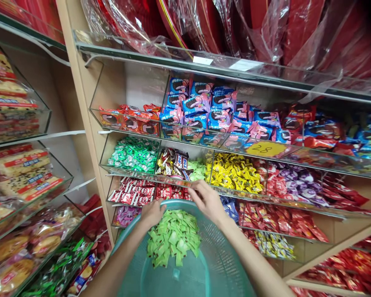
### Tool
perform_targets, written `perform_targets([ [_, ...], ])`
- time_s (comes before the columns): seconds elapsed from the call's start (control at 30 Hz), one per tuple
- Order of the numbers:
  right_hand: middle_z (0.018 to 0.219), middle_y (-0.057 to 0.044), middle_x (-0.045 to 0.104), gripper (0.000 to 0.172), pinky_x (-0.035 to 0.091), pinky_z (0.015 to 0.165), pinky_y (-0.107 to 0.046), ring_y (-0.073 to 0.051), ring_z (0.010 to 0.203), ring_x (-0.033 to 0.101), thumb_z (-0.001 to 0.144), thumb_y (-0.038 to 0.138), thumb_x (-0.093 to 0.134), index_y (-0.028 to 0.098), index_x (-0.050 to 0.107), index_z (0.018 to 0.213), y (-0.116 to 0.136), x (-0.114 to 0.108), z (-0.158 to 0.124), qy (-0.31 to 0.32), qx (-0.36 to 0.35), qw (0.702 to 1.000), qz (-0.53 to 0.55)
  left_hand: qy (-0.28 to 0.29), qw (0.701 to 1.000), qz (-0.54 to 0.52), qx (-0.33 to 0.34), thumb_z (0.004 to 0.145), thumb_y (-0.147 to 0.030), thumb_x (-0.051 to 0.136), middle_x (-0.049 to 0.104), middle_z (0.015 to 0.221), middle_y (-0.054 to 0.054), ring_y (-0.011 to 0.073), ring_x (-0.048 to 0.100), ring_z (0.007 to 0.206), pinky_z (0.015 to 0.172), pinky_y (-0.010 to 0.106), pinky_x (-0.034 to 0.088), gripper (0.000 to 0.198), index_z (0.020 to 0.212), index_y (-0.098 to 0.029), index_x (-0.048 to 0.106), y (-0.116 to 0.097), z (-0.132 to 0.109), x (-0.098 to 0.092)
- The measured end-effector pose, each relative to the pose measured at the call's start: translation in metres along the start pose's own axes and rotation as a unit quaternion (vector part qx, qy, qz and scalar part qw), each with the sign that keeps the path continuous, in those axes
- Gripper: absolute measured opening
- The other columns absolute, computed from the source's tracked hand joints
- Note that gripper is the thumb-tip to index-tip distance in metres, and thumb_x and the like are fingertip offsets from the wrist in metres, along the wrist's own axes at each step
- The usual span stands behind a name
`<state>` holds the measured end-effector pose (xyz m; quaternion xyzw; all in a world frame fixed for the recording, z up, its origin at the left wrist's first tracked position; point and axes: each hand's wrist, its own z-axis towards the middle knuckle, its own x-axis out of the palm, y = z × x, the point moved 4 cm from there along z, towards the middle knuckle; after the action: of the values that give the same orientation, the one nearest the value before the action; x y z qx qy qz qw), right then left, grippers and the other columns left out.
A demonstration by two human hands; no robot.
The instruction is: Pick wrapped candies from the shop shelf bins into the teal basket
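Note:
A green plastic basket is tilted towards me below the shelves, with a heap of light green wrapped candies in it. My left hand is closed round the basket's left rim. Over the far rim reaches my right hand, its fingers loosely bent and apart at the glass front of a candy compartment. Nothing shows in those fingers. Behind the glass, just beyond them, lie a few similar light green candies, beside brown-wrapped chocolates and yellow-wrapped candies.
Green candies fill a compartment at the left. Blue and pink cookie packs are stacked one shelf up, above a yellow price tag. Packaged pastries line the left shelves. Red plastic-wrapped items stand on top.

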<state>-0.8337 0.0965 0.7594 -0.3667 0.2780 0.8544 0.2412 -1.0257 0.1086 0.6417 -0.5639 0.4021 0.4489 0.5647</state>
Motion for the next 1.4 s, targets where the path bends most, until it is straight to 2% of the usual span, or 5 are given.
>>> perform_targets([
  [0.1,0.086,-0.006,0.061,0.039,0.04,0.07,-0.024,-0.015,0.08,0.058,0.09,0.045,0.028,0.018,0.057,0.088,-0.017,-0.02,0.025,0.006,0.066,0.997,-0.051,-0.004,1.0,-0.006,-0.006,0.085,-0.039,0.03,0.063,0.107,0.008,0.0235,0.058,0.096,0.078,0.034,0.042,0.04,0.114,-0.021,0.051,0.003,-0.001,-0.002],
  [0.23,0.066,-0.005,0.062,0.051,0.037,0.061,-0.023,-0.016,0.067,0.059,0.09,0.048,0.021,0.017,0.06,0.078,-0.038,-0.022,0.052,0.13,0.144,0.977,-0.088,-0.01,1.0,-0.01,-0.016,0.085,-0.038,0.031,0.063,0.105,0.008,0.0226,0.059,0.095,0.077,0.033,0.042,0.038,0.112,-0.022,0.053,0.005,-0.003,-0.005],
  [0.6,0.062,-0.006,0.066,0.035,0.038,0.059,-0.022,-0.015,0.059,0.06,0.086,0.034,0.037,0.014,0.066,0.086,-0.044,0.0,0.079,0.307,0.159,0.929,-0.134,-0.005,0.999,-0.017,-0.029,0.085,-0.038,0.03,0.065,0.101,0.007,0.0222,0.06,0.091,0.073,0.032,0.042,0.037,0.112,-0.023,0.052,0.009,-0.005,-0.006],
  [0.9,0.058,-0.006,0.063,0.034,0.039,0.058,-0.022,-0.015,0.059,0.06,0.084,0.034,0.04,0.014,0.067,0.08,-0.045,0.002,0.078,0.291,0.166,0.933,-0.134,-0.009,0.999,-0.02,-0.033,0.085,-0.039,0.031,0.063,0.105,0.007,0.0213,0.058,0.095,0.076,0.031,0.04,0.038,0.114,-0.025,0.051,0.012,-0.008,-0.005],
  [1.4,0.046,0.002,0.049,0.043,0.034,0.043,-0.02,-0.012,0.039,0.053,0.084,0.05,0.04,0.013,0.059,0.073,-0.05,-0.001,0.074,0.238,0.221,0.946,0.016,-0.013,0.999,-0.013,-0.026,0.085,-0.039,0.03,0.063,0.106,0.009,0.0227,0.058,0.095,0.075,0.032,0.042,0.039,0.116,-0.024,0.05,0.011,-0.009,-0.002],
])
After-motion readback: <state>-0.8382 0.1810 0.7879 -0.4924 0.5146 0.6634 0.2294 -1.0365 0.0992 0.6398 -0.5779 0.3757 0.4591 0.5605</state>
